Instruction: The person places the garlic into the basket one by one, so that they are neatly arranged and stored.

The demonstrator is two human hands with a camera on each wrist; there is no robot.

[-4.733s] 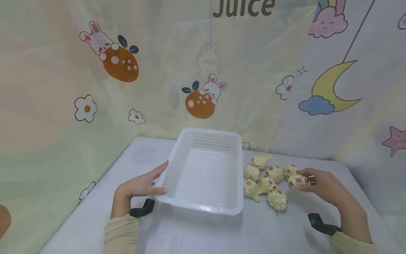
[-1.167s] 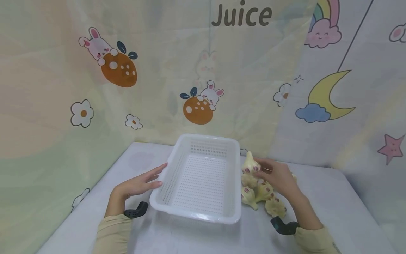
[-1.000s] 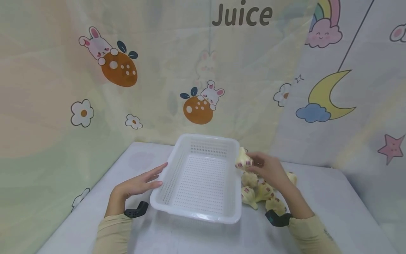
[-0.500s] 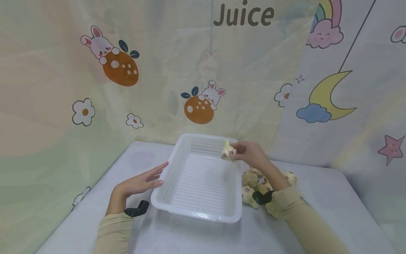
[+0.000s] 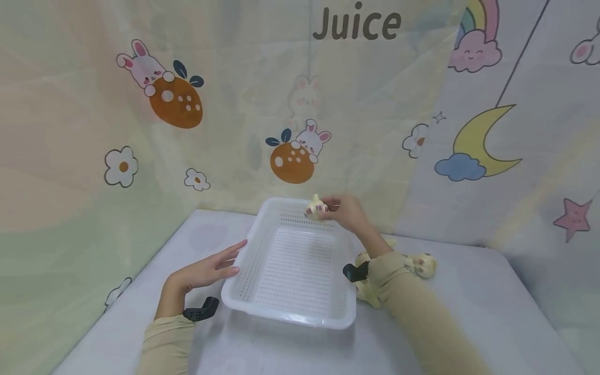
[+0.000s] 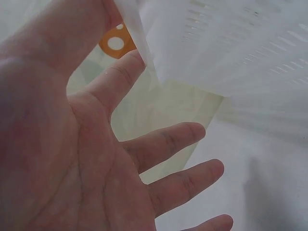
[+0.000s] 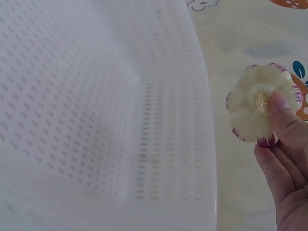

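Broadly, a printed cloth (image 5: 225,104) fills the background, carrying the word "Juice" (image 5: 357,23) in dark letters, the only writing I can read. Before it spreads a white table (image 5: 487,307). On that stands a white perforated basket (image 5: 300,320), its long axis running away from the person, between the two arms. Just right of it lie several garlic bulbs (image 5: 424,265), partly hidden by the right sleeve (image 5: 422,323). The left hand (image 5: 206,272) is spread, fingers extended and grasping nothing, touching the basket's left rim. The right hand (image 5: 346,212) pinches one garlic bulb between thumb and fingers. The black wrist devices (image 5: 202,310) show no legible label. Smallest, the held bulb (image 5: 316,208) is up at the basket's far end, neck upward, root end towards the right-wrist camera, apart from the rim and well away from the left hand; whether directly over the inside or slightly past the edge, I cannot tell.
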